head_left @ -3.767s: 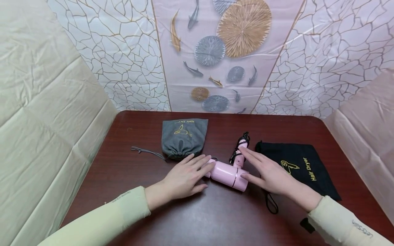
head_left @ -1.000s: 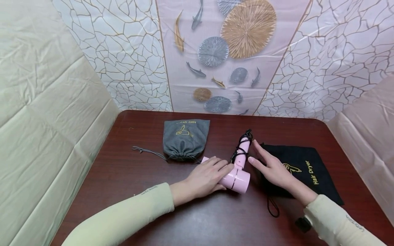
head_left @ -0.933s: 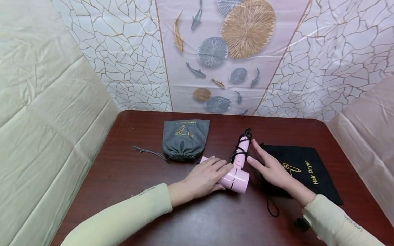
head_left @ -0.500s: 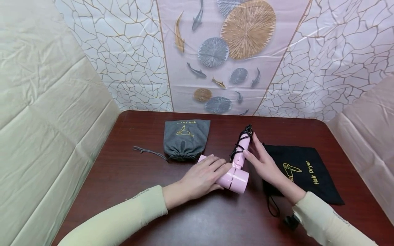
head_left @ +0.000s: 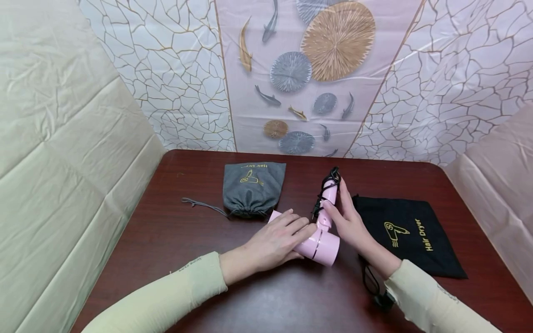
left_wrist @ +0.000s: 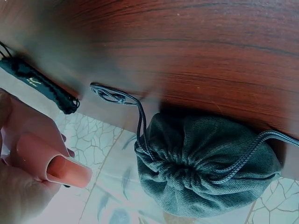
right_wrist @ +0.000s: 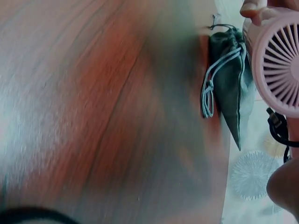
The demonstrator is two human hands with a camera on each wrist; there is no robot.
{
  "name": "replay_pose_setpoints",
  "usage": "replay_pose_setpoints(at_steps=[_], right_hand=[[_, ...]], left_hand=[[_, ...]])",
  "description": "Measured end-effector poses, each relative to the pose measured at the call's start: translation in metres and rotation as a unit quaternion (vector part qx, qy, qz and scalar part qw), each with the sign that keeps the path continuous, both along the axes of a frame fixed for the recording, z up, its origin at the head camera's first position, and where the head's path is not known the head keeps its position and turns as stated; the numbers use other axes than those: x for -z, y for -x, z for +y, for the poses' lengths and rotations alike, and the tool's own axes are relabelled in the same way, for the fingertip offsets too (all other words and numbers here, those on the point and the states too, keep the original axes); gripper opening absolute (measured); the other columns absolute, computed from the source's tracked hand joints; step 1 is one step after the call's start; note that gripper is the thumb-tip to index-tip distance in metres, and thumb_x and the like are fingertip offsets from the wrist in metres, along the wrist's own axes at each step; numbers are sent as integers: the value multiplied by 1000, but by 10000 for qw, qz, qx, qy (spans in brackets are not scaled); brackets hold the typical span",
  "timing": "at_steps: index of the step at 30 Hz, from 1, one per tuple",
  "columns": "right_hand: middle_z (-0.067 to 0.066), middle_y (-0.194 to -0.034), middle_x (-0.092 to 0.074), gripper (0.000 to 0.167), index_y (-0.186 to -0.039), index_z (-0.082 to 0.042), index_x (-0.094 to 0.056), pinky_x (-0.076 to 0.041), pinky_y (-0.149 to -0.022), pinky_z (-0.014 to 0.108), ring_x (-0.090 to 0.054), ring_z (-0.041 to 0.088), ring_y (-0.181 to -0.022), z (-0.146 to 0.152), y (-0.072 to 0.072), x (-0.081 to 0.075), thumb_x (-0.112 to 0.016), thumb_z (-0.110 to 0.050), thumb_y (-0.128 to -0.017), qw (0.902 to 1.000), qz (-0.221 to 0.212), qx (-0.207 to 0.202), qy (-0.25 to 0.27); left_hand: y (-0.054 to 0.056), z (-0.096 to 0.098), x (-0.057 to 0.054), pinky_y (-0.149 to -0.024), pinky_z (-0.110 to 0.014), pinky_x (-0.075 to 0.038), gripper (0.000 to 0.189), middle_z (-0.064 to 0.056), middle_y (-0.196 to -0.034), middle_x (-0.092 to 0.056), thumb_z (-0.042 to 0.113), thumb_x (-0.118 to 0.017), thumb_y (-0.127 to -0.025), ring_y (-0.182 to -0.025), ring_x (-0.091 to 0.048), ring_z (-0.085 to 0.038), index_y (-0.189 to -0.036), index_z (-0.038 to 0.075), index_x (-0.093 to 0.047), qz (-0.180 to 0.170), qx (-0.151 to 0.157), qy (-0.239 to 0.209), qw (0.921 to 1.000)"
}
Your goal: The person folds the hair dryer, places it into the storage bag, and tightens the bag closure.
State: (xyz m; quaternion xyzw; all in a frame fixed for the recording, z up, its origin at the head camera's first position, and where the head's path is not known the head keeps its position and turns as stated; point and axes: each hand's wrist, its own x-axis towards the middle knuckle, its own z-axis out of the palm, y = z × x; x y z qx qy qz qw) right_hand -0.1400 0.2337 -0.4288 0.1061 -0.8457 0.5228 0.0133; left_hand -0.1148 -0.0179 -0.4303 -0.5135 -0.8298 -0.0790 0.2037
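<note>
A pink hair dryer (head_left: 326, 249) with a black cord (head_left: 321, 196) wound round its handle is between both hands. My left hand (head_left: 276, 240) grips the barrel from above, fingers over the top and thumb at the near side. In the left wrist view the flat nozzle (left_wrist: 70, 172) sticks out past that hand. My right hand (head_left: 354, 229) holds the handle, thumb on the near face and fingers along the far side. The right wrist view shows the round rear grille (right_wrist: 282, 65). Whether the dryer is off the table cannot be told.
A full-looking grey drawstring pouch (head_left: 251, 189) lies behind the left hand. To the right, a flat black "Hair Dryer" pouch (head_left: 412, 238) lies beside the right forearm, its black cord loop (head_left: 369, 280) toward me. Fabric walls surround the brown table (head_left: 258, 300).
My left hand came right onto the barrel. My right hand has moved left from beside the handle and now holds it. The handle end has shifted slightly away from me. Both pouches stay put.
</note>
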Motion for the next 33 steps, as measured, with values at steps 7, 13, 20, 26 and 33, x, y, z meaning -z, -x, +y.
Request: replay_pose_setpoints(at_steps=[7, 13, 20, 26, 33], right_hand=[[23, -173, -24, 81, -174, -18, -4, -28, -109, 4, -30, 36, -155, -2, -2, 7, -55, -12, -111, 9988, 207, 12, 450], [23, -171, -29, 83, -174, -21, -9, -37, -108, 8, -38, 34, -151, 2, -3, 7, -57, -5, -108, 9967, 451, -113, 661], [25, -170, -29, 84, -173, -14, -12, -44, -106, 11, -41, 37, -149, 2, 1, 4, -58, 4, -105, 9931, 686, -354, 882], [25, -171, -29, 82, -173, -15, -11, -44, -106, 11, -44, 19, -147, 1, 2, 3, -55, 3, -106, 9933, 627, -303, 918], [26, -171, -28, 82, -173, -12, -8, -45, -104, 11, -46, 12, -144, 1, 3, 2, -53, 4, -106, 9932, 513, -386, 971]], left_hand=[[0, 3, 0, -121, -48, -42, 72, -6, -133, -66, 40, -88, -83, -126, -61, -26, -144, 13, -59, 44, 125, 34, 9999], [2, 4, -1, -122, -46, -40, 78, -5, -133, -65, 40, -91, -79, -129, -59, -22, -145, 13, -59, 156, 257, 120, 9995], [5, 2, -3, -123, -45, -39, 76, -4, -134, -64, 38, -90, -81, -130, -59, -21, -146, 12, -59, 208, 355, 186, 9990], [8, 0, -5, -122, -43, -40, 75, -4, -132, -64, 38, -90, -82, -126, -60, -21, -145, 12, -59, 388, 467, 215, 9979], [11, 0, -7, -122, -43, -40, 74, -4, -132, -64, 38, -89, -83, -125, -60, -22, -145, 13, -58, 459, 579, 245, 9970]])
